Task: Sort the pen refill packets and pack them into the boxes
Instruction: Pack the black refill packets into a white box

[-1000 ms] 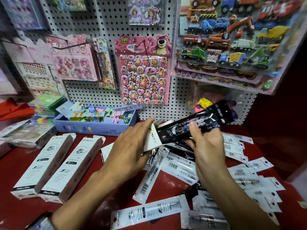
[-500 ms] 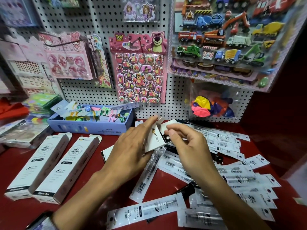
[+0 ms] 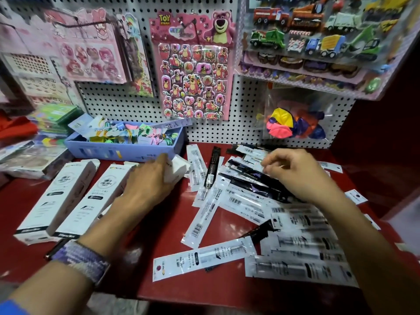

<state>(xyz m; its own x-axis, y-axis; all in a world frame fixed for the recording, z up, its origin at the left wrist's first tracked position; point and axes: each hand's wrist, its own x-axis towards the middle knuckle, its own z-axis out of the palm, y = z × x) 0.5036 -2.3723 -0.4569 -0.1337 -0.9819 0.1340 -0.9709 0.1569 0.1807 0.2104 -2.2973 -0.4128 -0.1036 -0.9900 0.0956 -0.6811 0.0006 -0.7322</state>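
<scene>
Several white and black pen refill packets [image 3: 229,201] lie scattered over the red counter [image 3: 163,226], mostly at centre and right. Two long white boxes [image 3: 66,196] lie side by side at the left. My left hand [image 3: 147,185] rests on a third white box [image 3: 176,170], gripping its open flap end beside them. My right hand [image 3: 293,171] hovers over the pile at the right, fingers curled and pinching at a packet [image 3: 254,155] near the back; the grip is blurred.
A blue tray [image 3: 122,148] of colourful clips stands at the back left against the pegboard [image 3: 245,110]. Sticker sheets and toy truck packs hang above. A bag of balloons [image 3: 293,123] leans at the back right. Plastic-wrapped goods lie far left.
A second ago my right hand held a black packet at the box's opening. That packet is gone from it, and the hand has moved right over the pile. My left hand and the box lowered.
</scene>
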